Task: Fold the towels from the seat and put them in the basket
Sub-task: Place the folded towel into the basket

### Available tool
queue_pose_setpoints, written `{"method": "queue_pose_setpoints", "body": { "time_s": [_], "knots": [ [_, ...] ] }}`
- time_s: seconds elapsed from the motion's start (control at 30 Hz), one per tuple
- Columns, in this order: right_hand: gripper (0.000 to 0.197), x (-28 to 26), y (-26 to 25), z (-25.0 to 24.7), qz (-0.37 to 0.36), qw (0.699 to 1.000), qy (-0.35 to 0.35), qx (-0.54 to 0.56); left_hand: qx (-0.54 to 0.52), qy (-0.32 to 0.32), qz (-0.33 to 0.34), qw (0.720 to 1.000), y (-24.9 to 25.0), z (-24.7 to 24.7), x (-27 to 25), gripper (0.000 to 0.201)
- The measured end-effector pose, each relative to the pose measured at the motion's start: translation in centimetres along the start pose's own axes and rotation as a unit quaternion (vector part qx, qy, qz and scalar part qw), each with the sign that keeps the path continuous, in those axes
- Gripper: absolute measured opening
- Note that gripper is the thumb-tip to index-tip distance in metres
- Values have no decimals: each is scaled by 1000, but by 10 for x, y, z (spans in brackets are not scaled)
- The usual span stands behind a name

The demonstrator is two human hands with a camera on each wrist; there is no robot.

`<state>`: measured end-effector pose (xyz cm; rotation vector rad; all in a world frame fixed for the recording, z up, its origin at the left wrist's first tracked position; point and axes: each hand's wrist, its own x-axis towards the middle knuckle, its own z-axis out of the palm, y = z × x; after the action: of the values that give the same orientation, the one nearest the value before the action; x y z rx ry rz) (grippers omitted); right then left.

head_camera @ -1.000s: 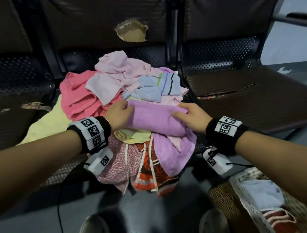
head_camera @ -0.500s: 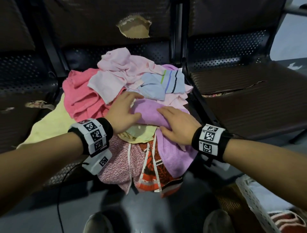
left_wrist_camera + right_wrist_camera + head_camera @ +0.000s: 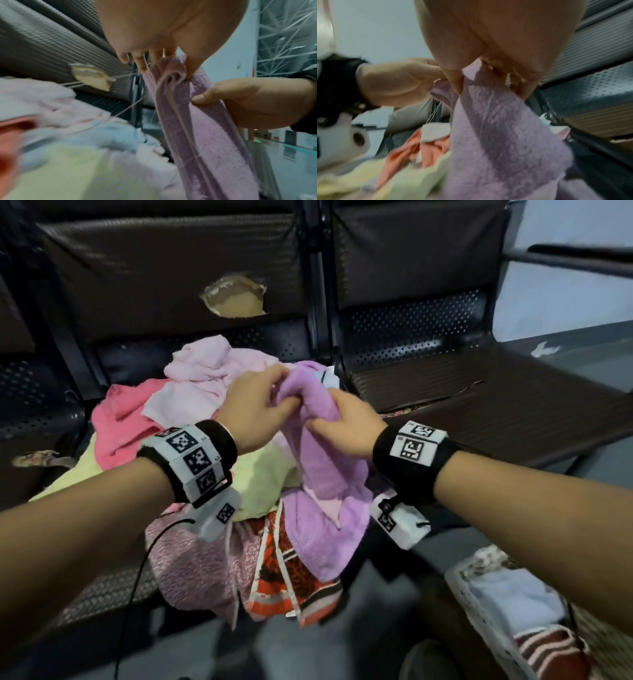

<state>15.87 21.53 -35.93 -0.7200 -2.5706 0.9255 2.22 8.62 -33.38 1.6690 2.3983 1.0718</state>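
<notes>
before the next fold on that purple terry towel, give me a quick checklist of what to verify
1. Left hand grips the purple terry towel at its top: ok.
2. Right hand grips the same towel just below: ok.
3. Towel lifted off the mixed pile of towels: not ok, its lower end still drapes over the pile.
4. Edges lined up for a fold: not ok, the top is bunched.
5. White woven basket within reach at the right: ok.
6. Room in the basket: cannot tell.

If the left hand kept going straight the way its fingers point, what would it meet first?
Probably the seat backrest. The left hand, pinching the purple towel, points up and away over the pile; depth is unclear.
</notes>
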Motion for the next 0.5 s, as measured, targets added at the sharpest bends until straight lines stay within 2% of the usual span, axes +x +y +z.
{"method": "queue_pose_setpoints", "body": {
  "time_s": [0.1, 0.17, 0.2, 0.27, 0.33, 0.4, 0.5],
  "knots": [
    [29, -25, 11, -44, 18, 987, 90, 136, -121, 46, 19, 991, 45, 9, 21, 46],
    [30, -51, 28, -68, 39, 968, 109, 221, -222, 35, -25, 974, 80, 30, 31, 57],
    [31, -66, 39, -79, 54, 958, 120, 254, -271, 12, -57, 961, 99, 45, 33, 55],
    [35, -98, 64, -100, 94, 934, 157, 306, -344, -62, -93, 932, 133, 80, 33, 34],
    [37, -135, 94, -116, 145, 899, 205, 358, -345, -172, -85, 919, 162, 121, 27, 23],
    [34, -173, 122, -125, 204, 855, 255, 403, -311, -267, -81, 908, 183, 159, 15, 23],
    [28, -241, 168, -123, 316, 792, 303, 425, -279, -390, -96, 872, 223, 227, -7, 30]
  ]
}}
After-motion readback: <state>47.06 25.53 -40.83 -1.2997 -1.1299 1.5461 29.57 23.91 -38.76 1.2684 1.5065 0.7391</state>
